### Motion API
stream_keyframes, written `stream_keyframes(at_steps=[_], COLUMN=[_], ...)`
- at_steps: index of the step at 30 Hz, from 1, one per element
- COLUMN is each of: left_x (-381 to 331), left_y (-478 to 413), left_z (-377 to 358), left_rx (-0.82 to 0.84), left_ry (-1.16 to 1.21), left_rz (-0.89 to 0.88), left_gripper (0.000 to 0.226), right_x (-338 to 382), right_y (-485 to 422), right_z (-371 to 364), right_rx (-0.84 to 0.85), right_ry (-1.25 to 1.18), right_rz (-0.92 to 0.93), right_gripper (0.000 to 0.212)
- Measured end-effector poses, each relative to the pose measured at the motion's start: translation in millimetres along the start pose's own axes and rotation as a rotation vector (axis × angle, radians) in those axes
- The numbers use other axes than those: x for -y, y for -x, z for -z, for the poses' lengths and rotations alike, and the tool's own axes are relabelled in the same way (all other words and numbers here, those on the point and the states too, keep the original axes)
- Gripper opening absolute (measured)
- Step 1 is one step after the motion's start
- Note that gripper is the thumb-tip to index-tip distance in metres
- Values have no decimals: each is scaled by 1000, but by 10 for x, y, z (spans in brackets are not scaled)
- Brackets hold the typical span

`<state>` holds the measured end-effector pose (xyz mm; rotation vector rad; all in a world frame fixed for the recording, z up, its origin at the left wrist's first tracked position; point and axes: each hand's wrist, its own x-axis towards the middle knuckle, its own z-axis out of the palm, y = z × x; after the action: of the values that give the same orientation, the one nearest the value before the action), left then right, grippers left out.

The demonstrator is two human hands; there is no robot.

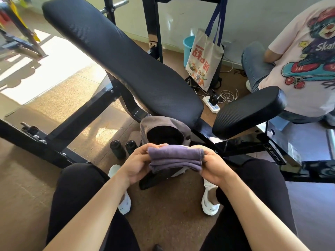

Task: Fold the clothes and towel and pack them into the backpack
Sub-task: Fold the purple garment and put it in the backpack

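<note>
A purple towel (175,158), folded into a thick stack, hangs in the air between my knees. My left hand (136,165) grips its left end and my right hand (213,164) grips its right end, fingers curled over the top edge. Just beyond and below the towel stands a grey backpack (145,127) on the floor, its top open and its inside dark. The towel hides the front of the backpack.
A black weight bench (117,57) slopes up behind the backpack, with a seat pad (250,111) to the right. Two dark bottles (117,149) stand left of the backpack. A tote bag (204,58), a power strip (211,104) and a seated person (299,69) are at the right.
</note>
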<state>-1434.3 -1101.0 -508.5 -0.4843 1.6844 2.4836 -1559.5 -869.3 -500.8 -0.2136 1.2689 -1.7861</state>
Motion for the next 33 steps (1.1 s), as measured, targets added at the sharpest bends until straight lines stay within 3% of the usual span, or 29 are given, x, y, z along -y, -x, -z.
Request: stream_keyframes(at_steps=[7,10,14,18,22,25,28,33], left_x=[100,185,239,297,332,389,441,585], left_y=[-41,-80,-52,-117,-241,-369,-556,-1096], left_z=[21,86,32,45,158,265,393,630], left_rx=[-120,89,366,421,163,-23,-186,-388], left_ry=[-212,-650,-708,-850,-988,-1206,-1296,-1274], left_rz=[151,133,213,203,155,152,165,154], left_gripper=[24,36,60,50,46,40,41,37], right_x=[-128,-184,-268,-318,-156,-58,-29,91], right_y=[-14,21,-14,-141,-456,-884,-1362,-1918], right_z=[3,-25,-86,-90,-3,98,153,96], right_rx=[39,84,173,226,115,21,32,-75], right_ry=[553,711,726,796,854,931,981,737], right_rz=[75,70,42,3,-44,-90,-156,-164], right_gripper=[34,39,50,59,60,47,43,59])
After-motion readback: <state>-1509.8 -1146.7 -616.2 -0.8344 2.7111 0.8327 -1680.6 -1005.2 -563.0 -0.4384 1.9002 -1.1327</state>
